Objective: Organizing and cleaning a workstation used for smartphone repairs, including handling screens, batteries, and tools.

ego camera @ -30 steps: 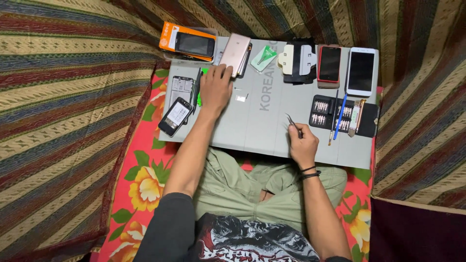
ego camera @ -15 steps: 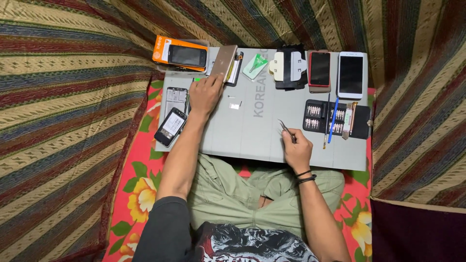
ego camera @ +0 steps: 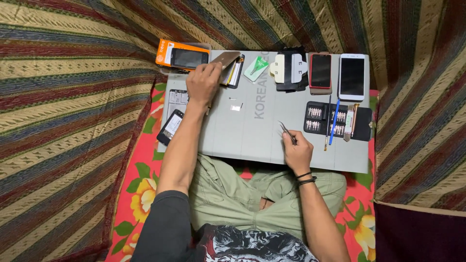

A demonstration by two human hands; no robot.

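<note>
White phone [ego camera: 352,76] — striped cloth [ego camera: 73,97].

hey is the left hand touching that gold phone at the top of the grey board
Touching. The head view shows the left hand with its fingers laid over the near end of the gold phone, no gap between them.

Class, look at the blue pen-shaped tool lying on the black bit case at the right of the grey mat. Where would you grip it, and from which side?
Probably grip the blue tool at mid-shaft, pinching across its width from above. It lies flat and nearly lengthwise on the black bit case, with a thin rod close on its left and a gold tool on its right, so there is little room for fingers low at either side.
</note>
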